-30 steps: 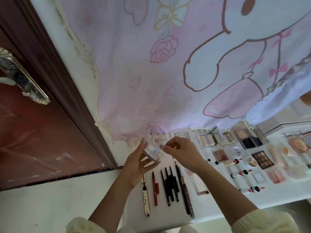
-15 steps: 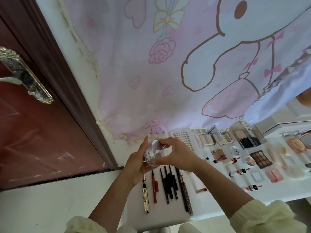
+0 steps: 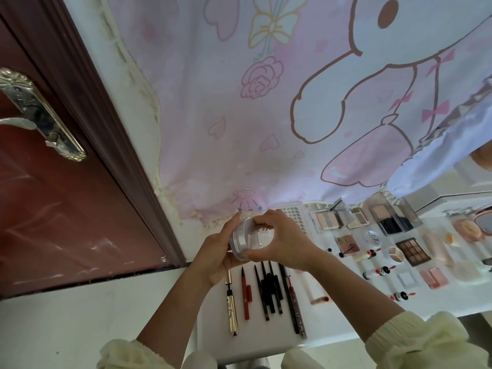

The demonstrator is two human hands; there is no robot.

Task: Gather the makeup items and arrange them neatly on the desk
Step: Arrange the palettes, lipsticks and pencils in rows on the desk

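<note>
Jar (image 3: 247, 242), clear and round, gripped over desk (image 3: 458, 299) by 2 hands: left hand (image 3: 217, 258), right hand (image 3: 286, 243).

Two hands, one left hand (image 3: 217, 253) and one right hand (image 3: 283, 242), hold one round clear jar (image 3: 249, 241) at centre frame. Below it on the white tabletop (image 3: 346, 312) lie one gold tube (image 3: 232, 307), one red pen (image 3: 246, 294) and about five dark pencils (image 3: 267, 288), overlapping too closely for a sure count. To the right are one pink tube (image 3: 316, 295), three small red-tipped lipsticks (image 3: 379, 271) and roughly six palettes (image 3: 412, 251); the blurred items at far right cannot be counted.
</note>
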